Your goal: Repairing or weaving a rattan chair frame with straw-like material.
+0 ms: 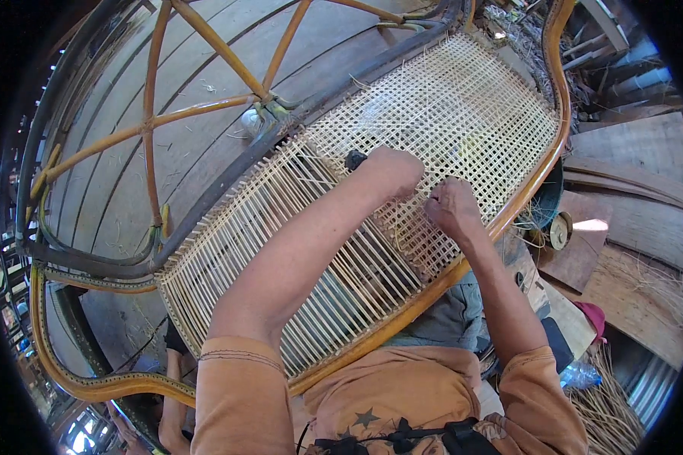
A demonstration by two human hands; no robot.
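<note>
A cane panel (463, 106) is stretched across a curved wooden seat frame (535, 182). Its right part is woven in an open lattice, while on the left parallel cane strands (228, 235) run one way across the frame. My left hand (397, 171) is curled over the border between these parts. Its fingers are mostly hidden, and a small black lump (354, 159) shows beside it. Close on its right, my right hand (453, 205) is closed just above the lattice near the front rail. Whatever strand or tool either hand pinches is too small or hidden to name.
Behind the seat rises a lattice of bent rattan poles (216, 47) over a plank floor (197, 80). A bundle of cane sticks (603, 402) lies at lower right. Wooden boards (637, 220) lean at right, near a dark bucket (542, 201). Another person's arm (172, 387) shows at lower left.
</note>
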